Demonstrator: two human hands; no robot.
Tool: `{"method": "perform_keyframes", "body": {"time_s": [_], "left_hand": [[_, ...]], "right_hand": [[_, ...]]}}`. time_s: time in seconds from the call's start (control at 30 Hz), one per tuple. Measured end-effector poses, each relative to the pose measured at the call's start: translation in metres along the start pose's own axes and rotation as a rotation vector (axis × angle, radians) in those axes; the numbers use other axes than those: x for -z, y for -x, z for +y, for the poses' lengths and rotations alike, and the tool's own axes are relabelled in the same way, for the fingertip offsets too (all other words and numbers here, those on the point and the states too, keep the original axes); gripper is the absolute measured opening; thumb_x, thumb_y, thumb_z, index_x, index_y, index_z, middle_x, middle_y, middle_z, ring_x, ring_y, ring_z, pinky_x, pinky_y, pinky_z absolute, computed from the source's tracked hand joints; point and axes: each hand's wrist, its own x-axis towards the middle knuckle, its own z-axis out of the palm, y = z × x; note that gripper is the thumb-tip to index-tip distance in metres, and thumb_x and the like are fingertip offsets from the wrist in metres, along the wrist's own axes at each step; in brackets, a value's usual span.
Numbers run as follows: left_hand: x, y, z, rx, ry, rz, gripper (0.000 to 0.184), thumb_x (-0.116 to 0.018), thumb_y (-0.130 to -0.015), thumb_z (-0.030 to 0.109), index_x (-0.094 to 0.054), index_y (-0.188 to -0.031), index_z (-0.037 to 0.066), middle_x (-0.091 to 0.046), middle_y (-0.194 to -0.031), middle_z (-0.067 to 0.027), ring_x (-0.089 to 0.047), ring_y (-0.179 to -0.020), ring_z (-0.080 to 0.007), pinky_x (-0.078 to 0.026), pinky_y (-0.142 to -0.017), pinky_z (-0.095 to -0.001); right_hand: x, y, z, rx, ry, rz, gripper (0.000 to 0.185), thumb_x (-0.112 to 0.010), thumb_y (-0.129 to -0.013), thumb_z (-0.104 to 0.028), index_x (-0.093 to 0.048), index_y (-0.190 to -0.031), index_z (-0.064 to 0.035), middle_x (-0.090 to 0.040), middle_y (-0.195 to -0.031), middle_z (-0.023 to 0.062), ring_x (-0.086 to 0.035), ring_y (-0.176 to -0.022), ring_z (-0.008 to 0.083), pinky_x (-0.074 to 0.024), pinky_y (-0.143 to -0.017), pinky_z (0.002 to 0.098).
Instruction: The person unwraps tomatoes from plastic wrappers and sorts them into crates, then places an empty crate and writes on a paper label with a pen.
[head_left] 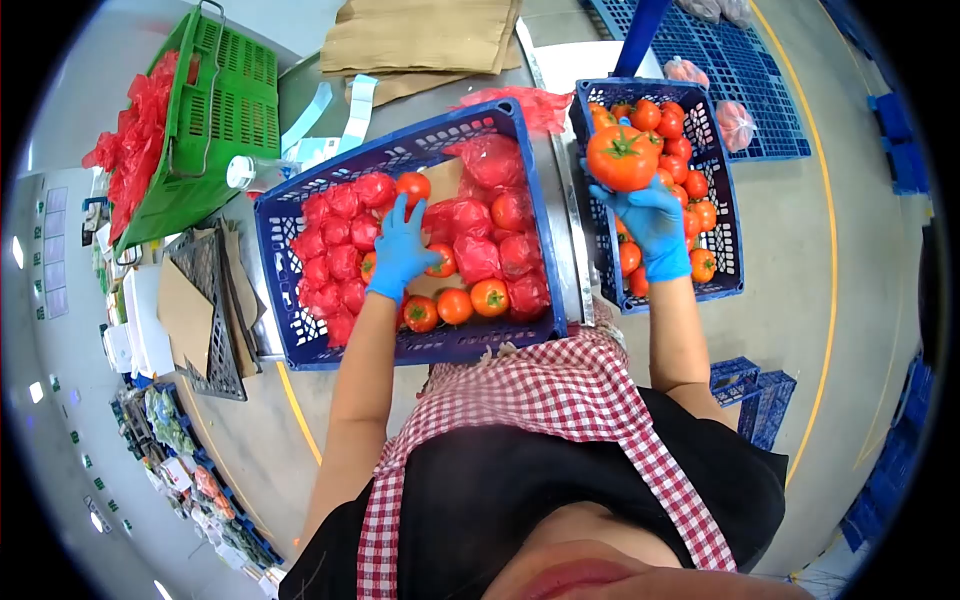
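"Right hand?"
"Right hand (655, 225) closed on a big tomato (622, 160), held up over the small crate (730, 225) of loose tomatoes (671, 123)."
"And the left?"
"Left hand (402, 250), fingers spread, over the large crate (450, 346), bare and red-wrapped tomatoes (477, 257) around it. Can't tell if it's touching any."
"Nearby?"
"Green basket (235, 90) with red bags (150, 130), and brown cardboard (420, 38)."

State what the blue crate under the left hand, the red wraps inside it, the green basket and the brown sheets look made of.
Blue crate: likely moulded plastic, by its even colour and lattice walls.
Red wraps: apparently thin plastic film, shiny and crinkled.
Green basket: probably hard plastic, with regular slots.
Brown sheets: flat, matte; cardboard or thick paper.
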Motion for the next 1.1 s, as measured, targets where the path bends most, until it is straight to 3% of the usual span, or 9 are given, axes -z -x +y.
{"method": "perform_keyframes", "body": {"time_s": [0.07, 0.17, 0.3, 0.43, 0.57, 0.73, 0.87, 1.0, 1.1], "left_hand": [[-0.008, 0.015, 0.01, 0.143, -0.087, 0.156, 0.092, -0.08, -0.057, 0.038, -0.042, -0.136, 0.011, -0.02, -0.149, -0.0158, -0.041, -0.122, -0.0413, -0.038, -0.1, -0.0452], [-0.002, 0.032, -0.001, 0.268, 0.157, 0.057, 0.091, -0.081, -0.056, 0.045, -0.045, -0.132, 0.011, -0.022, -0.147, -0.0176, -0.042, -0.121, -0.0415, -0.041, -0.096, -0.0471], [-0.011, 0.04, 0.021, 0.007, -0.011, 0.103, 0.084, -0.079, -0.057, 0.051, -0.052, -0.125, 0.01, -0.029, -0.14, -0.0216, -0.046, -0.113, -0.0421, -0.044, -0.09, -0.0459], [-0.017, 0.043, 0.031, 0.093, -0.071, 0.06, 0.078, -0.078, -0.061, 0.047, -0.052, -0.127, 0.012, -0.035, -0.134, -0.0231, -0.045, -0.111, -0.0399, -0.044, -0.089, -0.0455], [-0.019, 0.038, 0.041, 0.173, -0.027, 0.008, 0.074, -0.079, -0.062, 0.043, -0.054, -0.126, 0.016, -0.038, -0.127, -0.0201, -0.043, -0.11, -0.0403, -0.047, -0.084, -0.0464], [-0.034, 0.023, 0.043, 0.286, -0.074, 0.048, 0.076, -0.081, -0.058, 0.043, -0.055, -0.125, 0.017, -0.04, -0.125, -0.0236, -0.043, -0.111, -0.043, -0.046, -0.089, -0.0481], [-0.053, 0.009, 0.013, 0.098, 0.172, 0.133, 0.068, -0.082, -0.058, 0.041, -0.061, -0.113, 0.006, -0.045, -0.122, -0.023, -0.05, -0.107, -0.0352, -0.047, -0.088, -0.0428], [0.012, 0.009, 0.043, 0.559, 0.819, -0.096, 0.052, -0.083, -0.065, 0.025, -0.06, -0.1, -0.006, -0.045, -0.121, -0.0161, -0.053, -0.104, -0.0206, -0.048, -0.085, -0.0308], [0.06, 0.004, 0.096, 0.221, 0.862, 0.193, 0.052, -0.083, -0.064, 0.021, -0.06, -0.104, -0.004, -0.039, -0.129, -0.0158, -0.052, -0.108, -0.0218, -0.048, -0.084, -0.0316]], "right_hand": [[0.013, 0.009, 0.002, -0.027, -0.131, -0.005, 0.078, -0.06, -0.071, -0.004, -0.025, -0.141, -0.0047, -0.039, -0.137, 0.0186, -0.038, -0.126, 0.0428, -0.0372, -0.101, 0.054], [0.023, 0.025, 0.013, -0.044, -0.255, 0.065, 0.079, -0.064, -0.075, -0.016, -0.023, -0.141, -0.0045, -0.036, -0.138, 0.0219, -0.037, -0.125, 0.0471, -0.0374, -0.1, 0.0557], [0.037, 0.035, 0.025, -0.096, -0.344, 0.101, 0.083, -0.067, -0.076, -0.028, -0.022, -0.141, -0.0043, -0.035, -0.138, 0.0243, -0.038, -0.123, 0.0484, -0.0371, -0.099, 0.0586], [0.039, 0.025, 0.043, -0.156, -0.449, 0.015, 0.076, -0.065, -0.077, -0.025, -0.027, -0.14, -0.0047, -0.038, -0.138, 0.0216, -0.044, -0.118, 0.0466, -0.0353, -0.099, 0.0615], [0.084, -0.001, 0.039, -0.055, -0.279, 0.28, 0.059, -0.066, -0.081, -0.022, -0.039, -0.132, -0.0078, -0.044, -0.13, 0.0182, -0.047, -0.117, 0.0356, -0.0468, -0.091, 0.0533], [0.18, -0.04, 0.028, -0.172, -0.368, 0.945, 0.066, -0.067, -0.08, -0.037, -0.038, -0.133, -0.0093, -0.044, -0.127, 0.0199, -0.051, -0.105, 0.0396, -0.0481, -0.086, 0.0497], [0.223, -0.056, 0.018, -0.231, -0.439, 0.982, 0.06, -0.064, -0.083, -0.035, -0.038, -0.133, -0.015, -0.043, -0.124, 0.023, -0.049, -0.11, 0.0415, -0.0476, -0.087, 0.0497], [0.184, -0.031, 0.007, -0.206, 0.098, 0.82, 0.047, -0.053, -0.089, -0.035, -0.046, -0.129, -0.0107, -0.057, -0.109, 0.0153, -0.06, -0.091, 0.0328, -0.0505, -0.081, 0.0446], [0.151, -0.009, 0.015, -0.208, 0.117, 0.498, 0.043, -0.053, -0.09, -0.032, -0.049, -0.128, -0.0122, -0.059, -0.107, 0.0142, -0.06, -0.094, 0.0294, -0.0498, -0.084, 0.0432]]}}
